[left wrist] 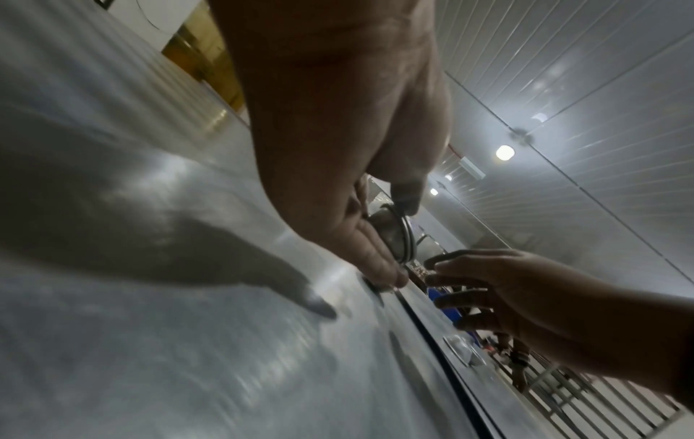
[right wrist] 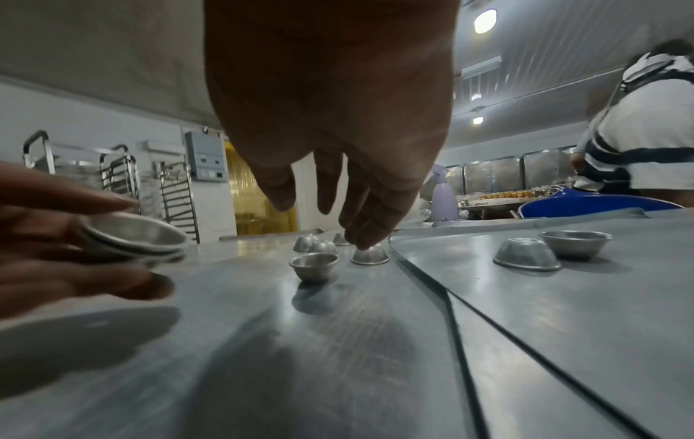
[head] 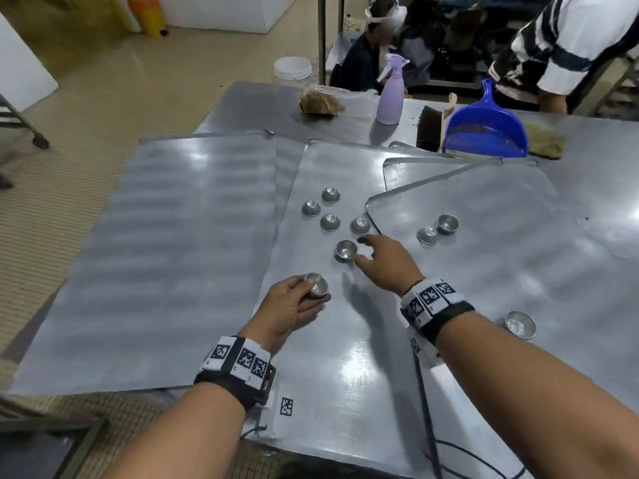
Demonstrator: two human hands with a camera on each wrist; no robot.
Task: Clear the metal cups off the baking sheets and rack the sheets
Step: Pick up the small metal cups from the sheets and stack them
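Small metal cups on baking sheets, two hands at work.

Head view: the left hand (head: 288,302) pinches a stack of cups (head: 316,284) above the middle sheet (head: 345,375) on the counter (head: 587,140). The right hand (head: 387,259) reaches with spread fingers beside an upright cup (head: 345,250). Four cups (head: 330,195) lie upside down near the sheet's far edge.
Left wrist view: thumb and fingers curl round the stack.
Right wrist view: the right hand holds nothing, one fingertip on an upside-down cup (right wrist: 370,255).
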